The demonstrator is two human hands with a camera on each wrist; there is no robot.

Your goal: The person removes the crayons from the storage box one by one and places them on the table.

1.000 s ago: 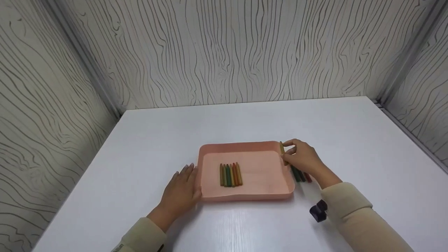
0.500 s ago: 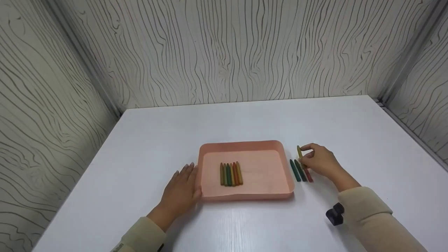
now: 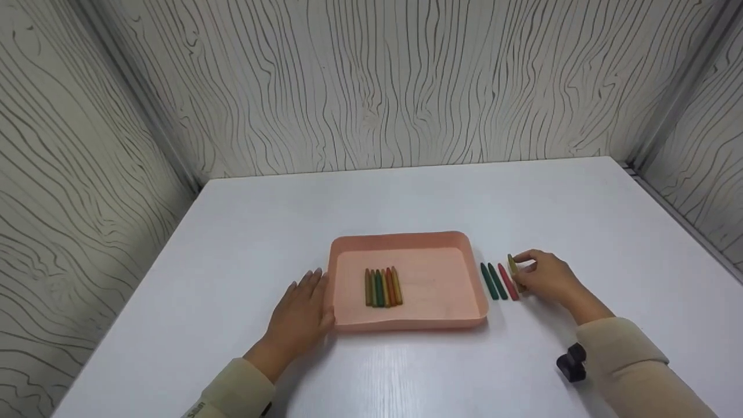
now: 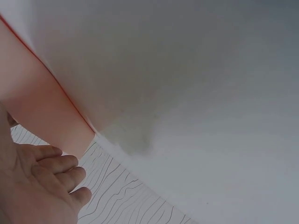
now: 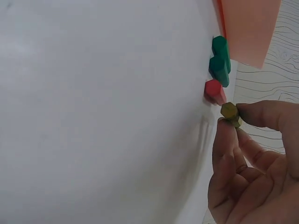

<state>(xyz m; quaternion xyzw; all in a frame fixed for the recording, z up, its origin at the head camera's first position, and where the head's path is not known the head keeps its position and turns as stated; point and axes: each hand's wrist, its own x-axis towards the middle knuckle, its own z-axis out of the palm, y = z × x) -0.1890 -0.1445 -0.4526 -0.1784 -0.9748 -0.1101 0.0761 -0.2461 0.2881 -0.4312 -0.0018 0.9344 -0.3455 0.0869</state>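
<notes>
My right hand (image 3: 548, 281) pinches a yellowish crayon (image 5: 229, 110) between thumb and fingers, just right of a red crayon (image 3: 508, 282). Two green crayons (image 3: 493, 281) lie left of the red one, beside the right wall of a pink tray (image 3: 444, 290). My left hand (image 3: 299, 313) rests against the tray's left side, its fingers extended; in the left wrist view its palm shows next to the tray's wall. Inside the tray a row of several crayons (image 3: 383, 287) lies side by side, in olive, green, yellow and orange.
The white table (image 3: 232, 232) extends around the tray on every side. Walls with a wood-grain pattern (image 3: 371, 87) stand behind and at both sides. A black device (image 3: 572, 363) sits at the right wrist.
The right hand has carried the yellowish crayon from the tray's right edge rightward and down past the red crayon. The red crayon is now uncovered. The left hand has stayed still.
</notes>
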